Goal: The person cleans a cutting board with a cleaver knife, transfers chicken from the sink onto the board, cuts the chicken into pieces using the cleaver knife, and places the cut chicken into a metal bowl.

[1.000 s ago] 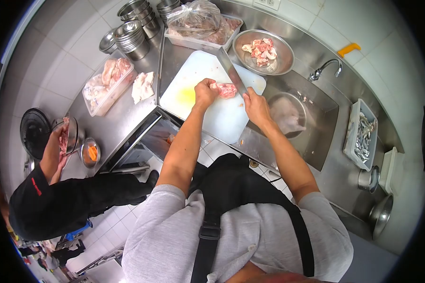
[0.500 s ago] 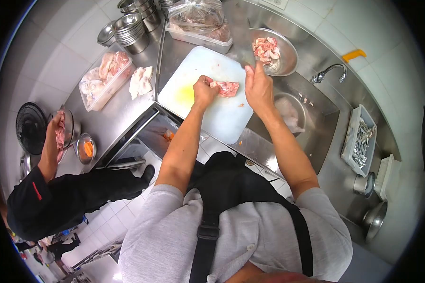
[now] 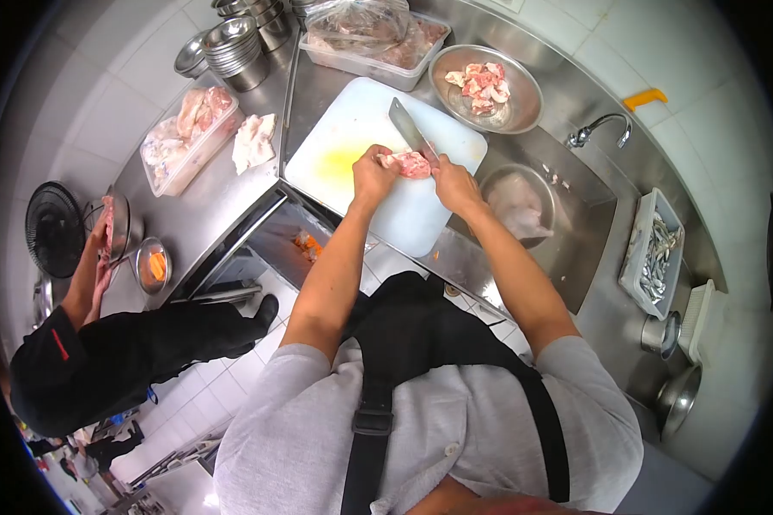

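Piece of meat [image 3: 414, 165], pink and white: laid on the white cutting board [image 3: 408, 219], upper centre of the frame. Its left end is gripped by the left hand [image 3: 374, 178], the fingers curled and pinched down on it.

Knife [image 3: 410, 127], broad-bladed: held by the right hand [image 3: 456, 185], the fingers wrapped around the handle with no gap seen. The blade is slanted toward the upper left, close against the meat's upper right side; whether it is sunk into the meat cannot be told.

Yellow stain [image 3: 339, 163]: seen on the board, left of the meat.

Metal bowl [image 3: 524, 107]: placed beyond the board's upper right corner, with meat chunks [image 3: 483, 86] held inside.

Plastic tub [image 3: 378, 70]: set at top centre, filled with meat and topped by a clear bag [image 3: 361, 24].

Sink [image 3: 586, 245]: located right of the board, a round bowl [image 3: 548, 193] contained in it.
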